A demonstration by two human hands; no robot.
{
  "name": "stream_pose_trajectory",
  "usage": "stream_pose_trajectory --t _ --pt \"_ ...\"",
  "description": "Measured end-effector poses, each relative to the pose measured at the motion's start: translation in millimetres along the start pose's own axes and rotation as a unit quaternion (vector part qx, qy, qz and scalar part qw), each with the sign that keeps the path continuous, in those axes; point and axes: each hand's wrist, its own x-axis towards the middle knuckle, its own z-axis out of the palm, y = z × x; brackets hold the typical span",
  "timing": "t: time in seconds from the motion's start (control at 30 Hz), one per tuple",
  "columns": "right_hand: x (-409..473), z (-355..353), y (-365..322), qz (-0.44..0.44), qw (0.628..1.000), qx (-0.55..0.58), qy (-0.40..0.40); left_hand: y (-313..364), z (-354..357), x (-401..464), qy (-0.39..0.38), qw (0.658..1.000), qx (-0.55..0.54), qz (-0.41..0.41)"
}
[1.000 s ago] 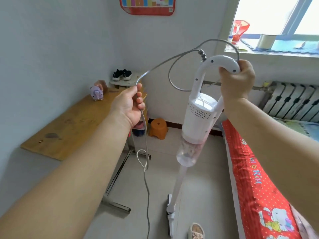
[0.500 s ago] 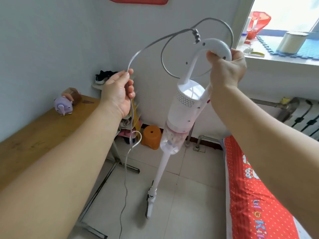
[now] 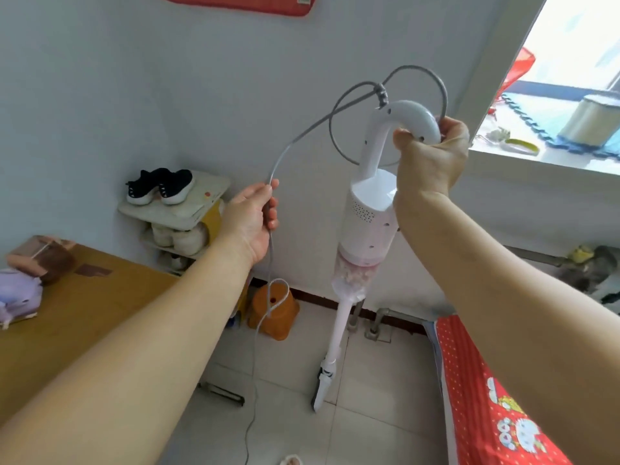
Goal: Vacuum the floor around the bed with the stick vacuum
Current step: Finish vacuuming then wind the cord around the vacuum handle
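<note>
Two hands share the load: the right hand (image 3: 432, 156) is clamped round the curved handle of the stick vacuum (image 3: 365, 226), which hangs upright at centre frame, while the left hand (image 3: 255, 213) at 9 o'clock of the motor body has its fingers curled round the grey power cord (image 3: 302, 135). That cord leaves the handle top, loops once behind the handle, arcs down to the left hand, then drops with a small twisted loop in front of the orange stool (image 3: 273, 312) and trails toward the tiled floor (image 3: 379, 407) at 6 o'clock. The floor head (image 3: 322, 385) sits near the floor, just beside the red bed edge (image 3: 486, 397) at 4 o'clock; whether it touches the tiles I cannot tell. The risk, as I judge it, lies in the slack: the trailing length could snag on the metal leg of the wooden table (image 3: 80, 310) or get run over by the head, and the twisted loop may tighten into a kink if the cord is pulled. A swing toward 10 o'clock could knock the shoe rack (image 3: 174, 209).
</note>
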Motion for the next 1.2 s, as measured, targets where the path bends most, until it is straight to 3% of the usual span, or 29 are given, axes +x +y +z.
stream_pose_trajectory --t 0.37,0.8,1.0,1.2 --pt "100.8 62.1 80.2 0.113 0.993 0.002 0.037 -22.6 43.1 121.9 -0.002 0.999 0.032 -0.03" --pt "223.0 66.1 126.7 0.127 0.991 0.005 0.052 -51.2 108.0 186.8 0.002 0.995 0.087 -0.045" --pt "265.5 51.7 147.1 0.1 0.989 -0.108 -0.024 -79.8 135.0 213.6 -0.005 0.992 0.103 -0.078" --pt "283.6 36.6 163.0 0.06 0.984 -0.145 -0.09 -104.3 146.6 236.4 0.002 0.984 0.135 -0.114"
